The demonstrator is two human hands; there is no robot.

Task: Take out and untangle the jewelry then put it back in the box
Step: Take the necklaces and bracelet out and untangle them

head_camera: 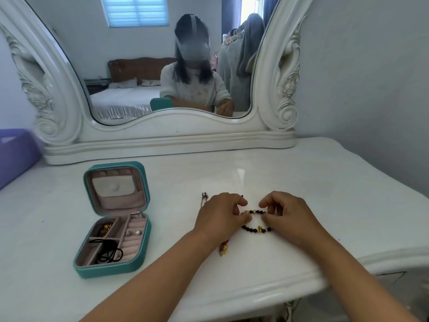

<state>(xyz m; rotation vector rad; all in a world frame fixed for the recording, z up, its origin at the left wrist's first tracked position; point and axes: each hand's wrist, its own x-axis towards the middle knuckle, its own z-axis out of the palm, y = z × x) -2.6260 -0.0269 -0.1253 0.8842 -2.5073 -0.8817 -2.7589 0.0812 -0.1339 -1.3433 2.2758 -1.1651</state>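
Note:
A dark beaded bracelet (256, 219) with gold beads lies on the white dressing table between my hands. My left hand (220, 213) pinches its left end and my right hand (285, 213) pinches its right end. A gold charm on a red cord (223, 249) pokes out from under my left wrist. A silver chain with a clasp (204, 197) lies just left of my left hand. The teal jewelry box (113, 219) stands open at the left, holding gold pieces, small earrings and a black cord.
The white dressing table (301, 182) has a curved front edge close to my arms. A large carved mirror (162, 66) stands at the back. A purple container (16, 154) sits at the far left. A grey wall rises at the right.

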